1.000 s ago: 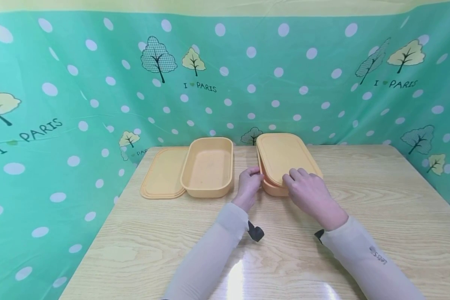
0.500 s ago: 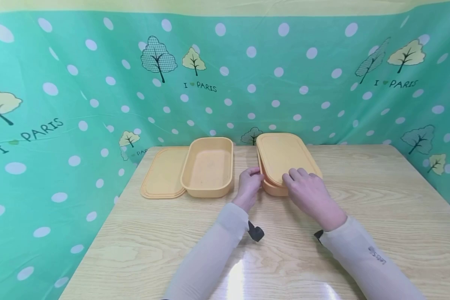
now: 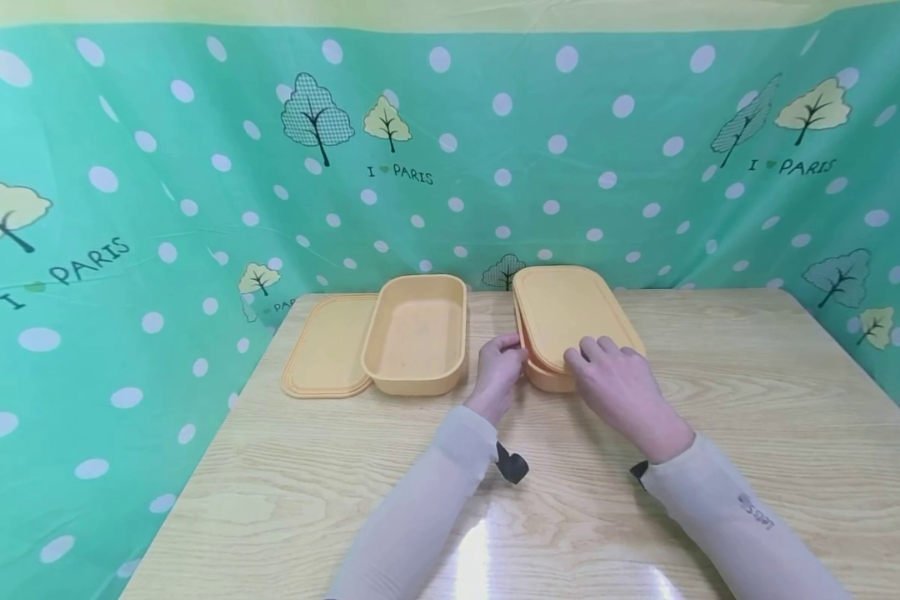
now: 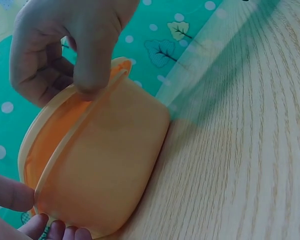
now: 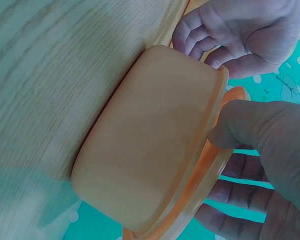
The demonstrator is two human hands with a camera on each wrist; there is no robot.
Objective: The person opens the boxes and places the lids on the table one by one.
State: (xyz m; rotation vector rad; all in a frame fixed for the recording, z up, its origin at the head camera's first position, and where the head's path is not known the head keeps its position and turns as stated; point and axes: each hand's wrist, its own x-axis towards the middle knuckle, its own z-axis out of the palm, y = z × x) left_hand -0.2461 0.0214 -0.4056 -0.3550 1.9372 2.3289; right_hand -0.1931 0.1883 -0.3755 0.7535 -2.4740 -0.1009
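Note:
A peach-orange rectangular food container (image 3: 551,381) sits right of centre near the table's far edge. Its matching lid (image 3: 573,312) lies over it at a slant, the near edge raised from the rim; the gap shows orange in the left wrist view. My right hand (image 3: 617,387) pinches that near edge, thumb (image 5: 230,127) beneath and fingers above. At the container's left side, my left hand (image 3: 497,371) grips the wall, with fingers (image 4: 37,225) curled against the outside and the thumb at the rim. What lies inside is hidden by the lid.
A second container (image 3: 420,333) of the same colour stands uncovered to the left. Beside it a second lid (image 3: 328,350) lies flat, its right side next to that container. Behind the wooden table (image 3: 307,500) hangs a green dotted curtain (image 3: 495,150).

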